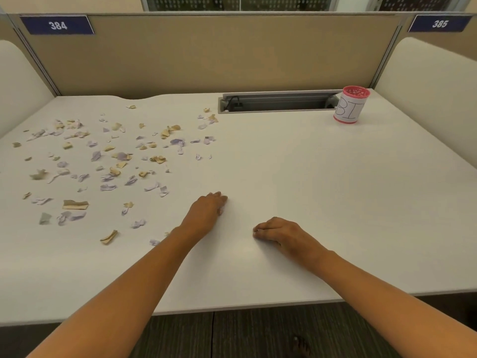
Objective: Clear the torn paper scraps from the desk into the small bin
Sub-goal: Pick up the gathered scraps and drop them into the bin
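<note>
so from where I'm standing: dark carpet floor (pixel 258 332) nearest, with a bare foot (pixel 300 346) poking out just under the table edge. Both bare forearms reach out over the white table (pixel 335 202).

The right grip (pixel 276 233) rests on the tabletop, knuckles up, fingers loosely curled under, and it isn't holding anything I can see. A bit further out and to the left, the left grip (pixel 206 213) is palm down with its fingertips bent onto the surface. There's a pale bit right at those fingertips, could be a scrap, but honestly I can't tell if it's pinching it or just touching the table.

The torn paper scraps (pixel 121 156) are all over the left half of the table, tan and pale lilac-white bits, running from just beside the left forearm out toward the back edge. The right half has none.

The small bin (pixel 351 105) is way off at the far right corner, upright, pink rim and base, white paper wrap with "BI" showing, well apart from the scraps. Just left of it there's an open cable slot (pixel 278 102) in the table.

Behind everything, a tan partition (pixel 206 55) with blue plates, 384 (pixel 57 25) and 385 (pixel 439 23)
</note>
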The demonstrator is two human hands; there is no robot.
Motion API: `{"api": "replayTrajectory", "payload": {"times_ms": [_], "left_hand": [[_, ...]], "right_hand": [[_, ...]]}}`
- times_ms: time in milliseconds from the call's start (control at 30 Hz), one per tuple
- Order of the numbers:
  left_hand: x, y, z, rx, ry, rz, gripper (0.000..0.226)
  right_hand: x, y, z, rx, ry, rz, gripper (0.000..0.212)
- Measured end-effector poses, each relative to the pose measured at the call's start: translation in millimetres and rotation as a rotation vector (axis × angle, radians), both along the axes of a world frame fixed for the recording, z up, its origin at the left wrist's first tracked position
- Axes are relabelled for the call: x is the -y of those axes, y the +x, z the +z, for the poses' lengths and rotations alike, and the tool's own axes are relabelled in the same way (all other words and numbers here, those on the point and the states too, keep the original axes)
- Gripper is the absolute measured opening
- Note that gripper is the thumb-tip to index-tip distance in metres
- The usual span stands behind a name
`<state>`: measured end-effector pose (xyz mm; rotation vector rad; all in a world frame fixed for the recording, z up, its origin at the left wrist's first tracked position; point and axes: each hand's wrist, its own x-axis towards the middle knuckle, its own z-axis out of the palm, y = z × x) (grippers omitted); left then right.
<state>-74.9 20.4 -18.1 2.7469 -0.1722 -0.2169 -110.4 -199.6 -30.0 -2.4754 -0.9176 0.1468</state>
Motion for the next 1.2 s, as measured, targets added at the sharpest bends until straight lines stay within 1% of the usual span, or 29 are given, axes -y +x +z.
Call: {"api": "replayTrajectory", "payload": {"times_ms": [100,167,200,300,500,567,633,700,767,833,933,1033,1100,1200], "left_hand": [[-3,-1,-3,0.099,0.004,0.015,0.035],[-3,-1,-6,0.153,0.046,0.019,0.022],[-3,-1,-7,0.168,0.074,0.018,0.020],[0,-3,-11,0.192,0.123,0.001,0.027],[1,-4,-15,0.236,0.172,-0.025,0.026],[3,-6,-14,0.239,0.186,-0.027,0.026],[5,-8,-14,0.246,0.201,-0.004,0.021],[7,-10,-12,0.270,0.166,0.040,0.019],[9,-11,-10,0.324,0.067,0.099,0.020],[12,-10,-3,0.330,-0.098,0.234,0.021],[18,-4,9,0.200,-0.497,0.534,0.018],[28,2,16,0.070,-0.881,0.661,0.019],[40,7,22,0.012,-1.012,0.689,0.020],[64,22,26,-0.025,-1.082,0.685,0.018]], "right_hand": [[-2,-1,-1,-0.010,0.004,-0.030,0.029],[-2,0,-4,-0.001,-0.001,-0.034,0.029],[-3,0,-4,-0.016,0.004,-0.046,0.029],[-3,-1,-5,-0.007,-0.002,-0.051,0.030],[-2,1,-4,-0.035,-0.009,-0.043,0.028],[1,2,-1,-0.007,-0.030,-0.014,0.028],[2,5,1,0.075,-0.058,0.047,0.026],[7,10,3,0.133,-0.105,0.081,0.024],[16,20,4,0.148,-0.111,0.054,0.021],[30,31,5,0.135,-0.075,-0.009,0.019],[56,47,8,0.097,-0.048,-0.131,0.019],[80,61,11,0.043,-0.008,-0.224,0.017],[93,71,14,0.029,0.006,-0.248,0.018],[111,89,20,0.026,0.008,-0.246,0.018]]}}
